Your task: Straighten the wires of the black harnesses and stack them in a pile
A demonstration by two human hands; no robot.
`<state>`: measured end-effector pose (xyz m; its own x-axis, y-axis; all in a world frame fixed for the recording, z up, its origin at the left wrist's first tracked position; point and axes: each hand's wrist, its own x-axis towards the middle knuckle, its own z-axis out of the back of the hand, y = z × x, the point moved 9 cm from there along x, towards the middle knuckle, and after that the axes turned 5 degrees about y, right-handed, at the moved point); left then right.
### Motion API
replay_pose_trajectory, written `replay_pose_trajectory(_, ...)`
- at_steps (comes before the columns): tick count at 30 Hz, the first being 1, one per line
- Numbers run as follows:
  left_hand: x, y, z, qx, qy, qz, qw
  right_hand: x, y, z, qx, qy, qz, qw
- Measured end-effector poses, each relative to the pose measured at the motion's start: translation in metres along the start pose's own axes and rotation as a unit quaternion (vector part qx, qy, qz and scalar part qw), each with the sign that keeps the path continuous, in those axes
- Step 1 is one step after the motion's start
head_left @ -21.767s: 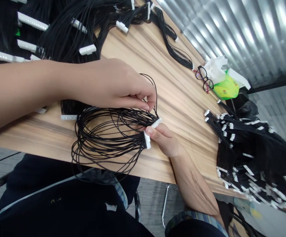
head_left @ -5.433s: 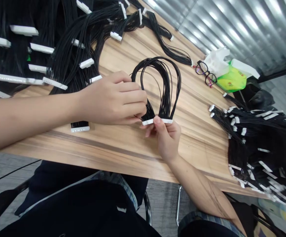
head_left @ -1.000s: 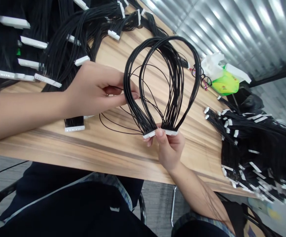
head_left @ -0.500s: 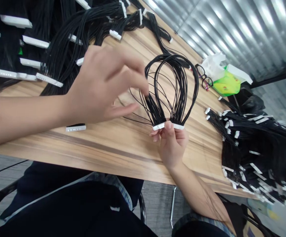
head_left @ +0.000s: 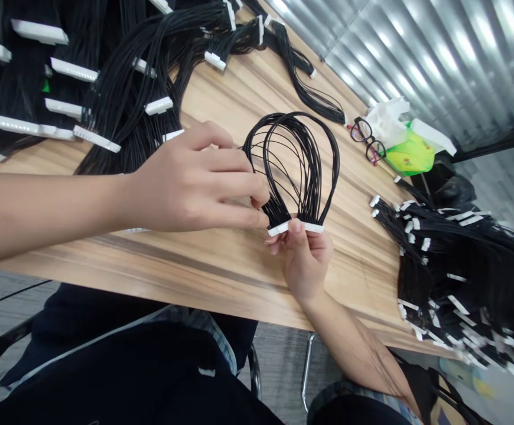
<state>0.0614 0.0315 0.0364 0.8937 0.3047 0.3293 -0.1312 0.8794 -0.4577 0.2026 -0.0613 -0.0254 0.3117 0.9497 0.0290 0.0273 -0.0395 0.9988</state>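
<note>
While the right hand (head_left: pixel 303 260) pinches connectors (head_left: pixel 296 226), the left hand (head_left: pixel 195 183) touches wires (head_left: pixel 314 171), far from a green pouch (head_left: pixel 410 154).

Head-worn view, facing forward and down

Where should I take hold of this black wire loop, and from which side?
Take the black wire loop by its two white connector strips, coming from below, as your right hand does. The strips look stiff and sit together at the loop's lower end, while the thin wires above them bow and splay loosely.
</note>
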Motion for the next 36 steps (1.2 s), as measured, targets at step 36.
replay_pose_trajectory(36, -0.028, -0.041, 0.007, 0.087, -0.11, -0.19, 0.972, 0.01, 0.003, 0.018, 0.003, -0.039, 0.011, 0.999)
